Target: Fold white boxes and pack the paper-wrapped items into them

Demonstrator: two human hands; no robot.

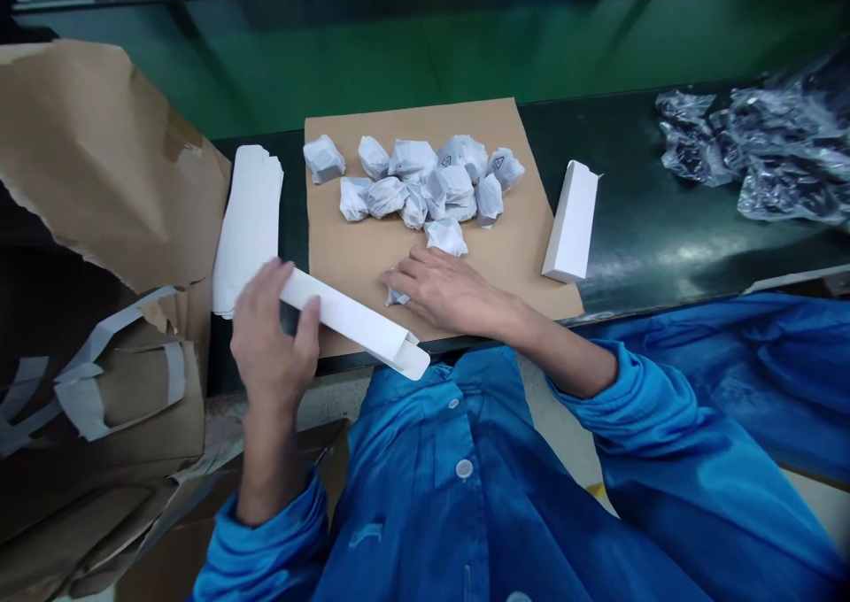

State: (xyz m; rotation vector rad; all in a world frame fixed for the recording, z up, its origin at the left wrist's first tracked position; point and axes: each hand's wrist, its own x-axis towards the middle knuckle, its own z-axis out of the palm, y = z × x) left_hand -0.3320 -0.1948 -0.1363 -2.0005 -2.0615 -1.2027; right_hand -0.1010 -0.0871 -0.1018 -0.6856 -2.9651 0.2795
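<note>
My left hand (275, 336) grips a long, narrow white carton (355, 319) near its far end, and the carton's open end with its flap tilts toward my lap. Over the front of a brown cardboard sheet (345, 274), my right hand (448, 290) is closed around a small paper-wrapped item (397, 297), mostly hidden under the fingers. Just beyond that hand lies another wrapped item (446, 236). Several more white wrapped pieces (412, 158) sit in a loose cluster farther back on the sheet; their contents are covered.
A stack of flat white cartons (249, 221) lies left of the sheet, beside a large brown paper bag (99, 168). One formed white carton (573, 221) rests at the sheet's right edge. Clear plastic bags (763, 142) are heaped on the dark green bench (637, 230) at right.
</note>
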